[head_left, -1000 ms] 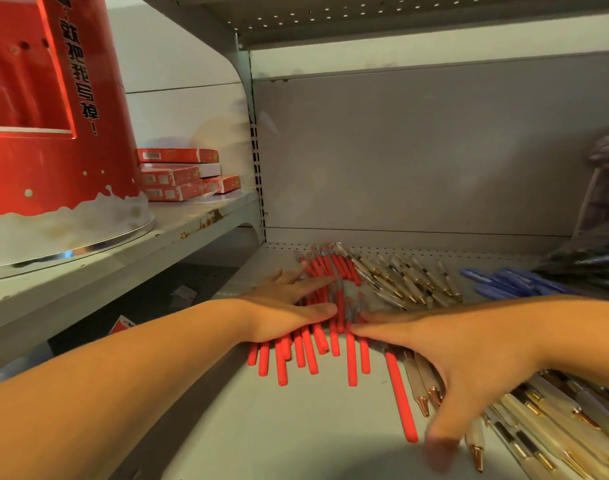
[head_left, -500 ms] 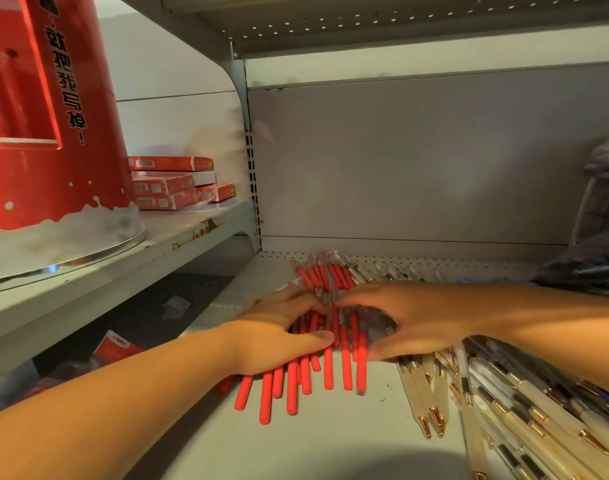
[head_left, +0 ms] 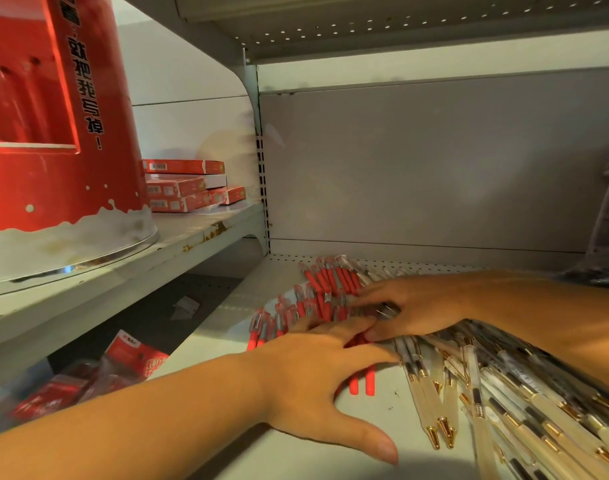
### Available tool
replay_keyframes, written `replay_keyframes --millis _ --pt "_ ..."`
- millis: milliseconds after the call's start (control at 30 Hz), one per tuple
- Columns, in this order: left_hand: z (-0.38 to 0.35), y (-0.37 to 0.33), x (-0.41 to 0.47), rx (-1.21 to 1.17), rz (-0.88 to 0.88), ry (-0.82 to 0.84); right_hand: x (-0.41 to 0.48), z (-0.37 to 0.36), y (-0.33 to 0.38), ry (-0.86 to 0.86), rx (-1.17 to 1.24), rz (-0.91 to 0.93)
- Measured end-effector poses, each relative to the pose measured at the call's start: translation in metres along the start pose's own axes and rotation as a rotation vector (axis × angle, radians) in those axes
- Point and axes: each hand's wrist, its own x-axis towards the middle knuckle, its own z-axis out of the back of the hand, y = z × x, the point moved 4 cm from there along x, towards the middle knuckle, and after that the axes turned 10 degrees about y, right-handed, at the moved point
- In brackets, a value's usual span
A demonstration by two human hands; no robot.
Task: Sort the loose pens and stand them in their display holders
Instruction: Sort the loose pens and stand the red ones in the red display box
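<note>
Head view: left hand [head_left: 317, 375] & right hand [head_left: 410, 306] are laid flat, fingers straight, nothing gripped, on red pens [head_left: 325, 285] strewn on shelf [head_left: 389, 400]. Reds should be raked together w/ caps aligned and kept apart from cream pens [head_left: 431, 393] just beside, before a bundle is lifted.

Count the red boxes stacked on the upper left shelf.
4. The top box caps the stack, the middle box lies under it, the bottom box lowest, and the side box to its right. Others may hide behind the red display stand.
</note>
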Motion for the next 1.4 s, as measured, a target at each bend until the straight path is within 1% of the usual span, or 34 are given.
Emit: replay_keyframes --millis 67,167,233,300,367,500,700,767,833,900,967,1000,1033,1067,1133,1167,1200,1267,1333,1400 --pt "0.001 0.002 0.001 -0.007 0.019 -0.009 0.000 0.000 0.003 -0.038 0.062 0.047" --pt "-0.001 0.002 0.000 0.012 0.053 -0.022 0.001 0.002 0.008 -0.021 0.124 0.081" --pt "-0.002 0.002 0.001 0.004 0.077 -0.028 0.006 0.010 0.007 -0.050 0.200 0.068" --pt "-0.001 0.001 0.001 0.000 0.081 -0.034 0.014 0.019 0.007 -0.116 0.234 0.031" --pt "0.000 0.000 0.000 0.007 0.082 -0.041 0.022 0.022 0.011 -0.124 0.188 0.007" --pt "0.003 0.001 -0.001 0.036 0.089 -0.086 0.035 0.011 0.024 -0.025 0.107 0.031" --pt "0.007 0.003 -0.001 0.083 0.063 -0.140 0.009 0.005 0.038 -0.006 0.121 0.120" --pt "0.006 0.004 -0.001 0.108 0.057 -0.157 0.006 0.008 0.036 0.002 0.100 0.116" --pt "0.005 0.004 -0.001 0.111 0.060 -0.159 0.010 0.019 0.030 -0.049 0.119 0.084" --pt "0.007 0.003 -0.002 0.072 0.035 -0.170 0.020 0.034 0.022 -0.168 0.172 0.039" --pt "0.014 0.001 -0.004 0.035 -0.003 -0.224 0.035 0.048 0.010 -0.266 0.178 -0.051" --pt "0.019 0.003 -0.004 0.025 0.012 -0.263 0.044 0.051 0.006 -0.274 0.177 -0.099" --pt "0.023 0.009 -0.004 0.008 0.073 -0.297 0.053 0.052 0.003 -0.260 0.176 -0.144" --pt "0.028 0.018 -0.002 -0.024 0.175 -0.315 0.061 0.051 0.002 -0.242 0.170 -0.181" --pt "0.035 0.041 0.000 -0.137 0.386 -0.338 0.076 0.050 0.004 -0.213 0.168 -0.224" --pt "0.037 0.053 0.001 -0.200 0.461 -0.362 0.083 0.050 0.006 -0.193 0.183 -0.237" --pt "0.040 0.063 0.002 -0.252 0.515 -0.387 0.089 0.050 0.008 -0.170 0.185 -0.254" --pt "0.044 0.081 0.006 -0.316 0.589 -0.409 0.097 0.053 0.013 -0.130 0.114 -0.292" --pt "0.047 0.097 0.015 -0.347 0.658 -0.364 0.104 0.054 0.015 -0.066 0.078 -0.330" --pt "0.049 0.110 0.025 -0.367 0.729 -0.308 0.107 0.054 0.014 0.005 0.120 -0.362"
